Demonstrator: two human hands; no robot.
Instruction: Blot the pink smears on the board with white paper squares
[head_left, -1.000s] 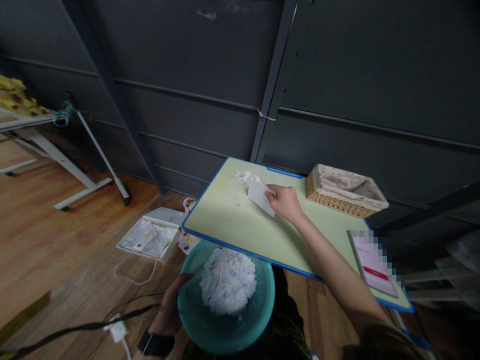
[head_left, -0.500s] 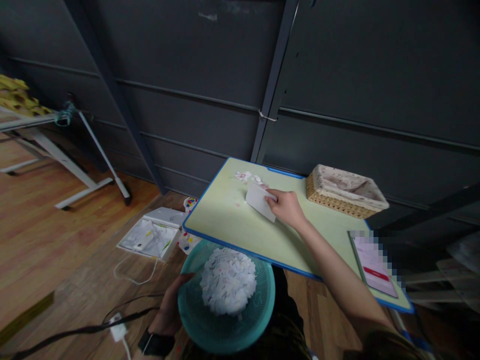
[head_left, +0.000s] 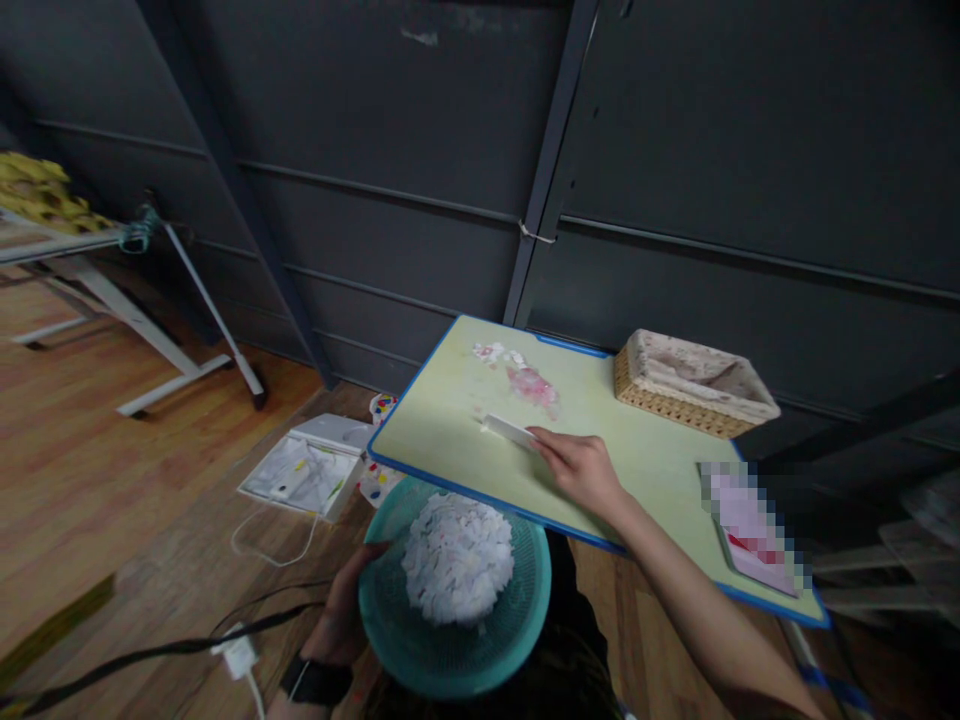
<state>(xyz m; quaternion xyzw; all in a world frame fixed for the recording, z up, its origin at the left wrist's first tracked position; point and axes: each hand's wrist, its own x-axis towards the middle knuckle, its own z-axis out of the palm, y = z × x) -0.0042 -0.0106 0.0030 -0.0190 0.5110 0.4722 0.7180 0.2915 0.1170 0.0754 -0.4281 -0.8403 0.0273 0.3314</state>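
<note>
The card point(head_left: 510, 432) and the right hand point(head_left: 583, 470) have shifted toward the near edge of the table point(head_left: 442, 430), uncovering a pink patch point(head_left: 532, 387). Left to right: the box point(head_left: 343, 490) sits open on the floor, left of the table. The left hand point(head_left: 346, 605) grips the rim of the basin point(head_left: 525, 600), thumb over the rim, other fingers hidden. The basin, containing scraps point(head_left: 459, 560), is at the table's near edge. White bits point(head_left: 489, 352) lie toward the table's far left corner. The right hand pinches the card, edge-up, above the table's left half. The basket point(head_left: 660, 402) stands at the table's far edge; the device point(head_left: 754, 530) lies at its right end.
</note>
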